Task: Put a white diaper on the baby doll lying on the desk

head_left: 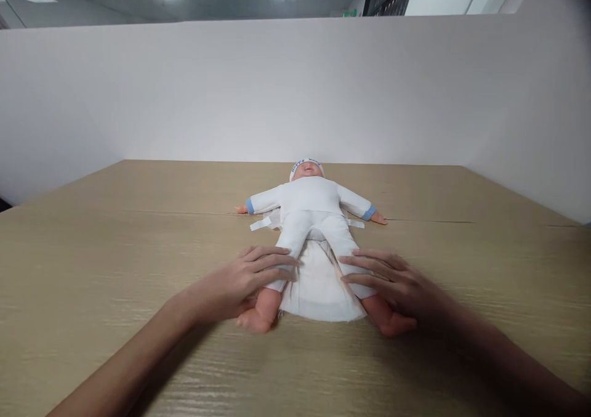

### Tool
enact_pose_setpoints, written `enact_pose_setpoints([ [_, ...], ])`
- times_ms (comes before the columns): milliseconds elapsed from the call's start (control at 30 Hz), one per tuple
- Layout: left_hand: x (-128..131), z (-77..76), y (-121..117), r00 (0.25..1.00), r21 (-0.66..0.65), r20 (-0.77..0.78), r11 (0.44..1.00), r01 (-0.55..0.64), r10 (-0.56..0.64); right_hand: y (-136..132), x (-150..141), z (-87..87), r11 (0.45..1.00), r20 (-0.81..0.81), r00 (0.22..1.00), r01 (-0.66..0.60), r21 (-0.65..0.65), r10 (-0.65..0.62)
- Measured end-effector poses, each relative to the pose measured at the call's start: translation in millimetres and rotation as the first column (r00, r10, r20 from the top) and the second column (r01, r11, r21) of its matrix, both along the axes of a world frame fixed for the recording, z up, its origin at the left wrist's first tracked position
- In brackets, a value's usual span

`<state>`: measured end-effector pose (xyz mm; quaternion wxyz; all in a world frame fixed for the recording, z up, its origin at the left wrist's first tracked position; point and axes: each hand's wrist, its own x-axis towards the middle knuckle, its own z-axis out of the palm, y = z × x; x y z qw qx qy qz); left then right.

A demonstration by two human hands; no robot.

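On the wood-grained table [138,251], curved hands [247,278] [409,287] against a doll's [311,195] white-clothed legs [339,232].

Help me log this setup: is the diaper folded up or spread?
Spread. The diaper has its front lying flat between the legs of the doll, and its tabs stick out unfastened at both hips.

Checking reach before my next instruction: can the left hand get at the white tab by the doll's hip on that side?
Probably yes: the left hand lies over the doll's leg, but only bare table shows between it and the white tab.
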<state>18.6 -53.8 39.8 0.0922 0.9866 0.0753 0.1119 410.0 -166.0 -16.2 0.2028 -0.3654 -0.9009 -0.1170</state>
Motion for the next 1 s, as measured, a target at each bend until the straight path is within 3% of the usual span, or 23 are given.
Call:
enact_pose_setpoints([
  [333,1.0,3.0,-2.0,0.999,-0.107,-0.045,0.994,-0.03,0.025,-5.3,5.6,9.3,0.971,-0.12,0.993,-0.021,-0.239,-0.008],
  [533,6.8,15.6,-16.1,0.979,-0.305,-0.1,0.931,-0.2,0.178,-10.3,2.1,19.1,0.932,-0.268,0.96,-0.022,-0.363,-0.082],
  [633,17.2,18.8,-30.5,0.96,-0.308,-0.064,0.91,-0.278,0.272,-22.5,-16.4,29.3,0.941,-0.246,0.956,0.075,-0.33,-0.163],
  [733,30.1,11.7,-44.1,0.941,-0.248,-0.024,0.909,-0.334,0.339,-35.0,-38.6,31.1,0.951,-0.164,0.96,0.18,-0.252,-0.225],
  [900,47.5,-8.8,-55.2,0.91,-0.052,-0.033,0.909,-0.414,0.413,-39.1,-63.3,9.3,0.957,-0.035,0.958,0.282,-0.073,-0.285],
  [1000,51.5,-11.5,-55.5,0.901,0.005,-0.059,0.903,-0.431,0.43,-35.3,-70.7,-2.7,0.945,-0.019,0.945,0.327,0.027,-0.327],
])
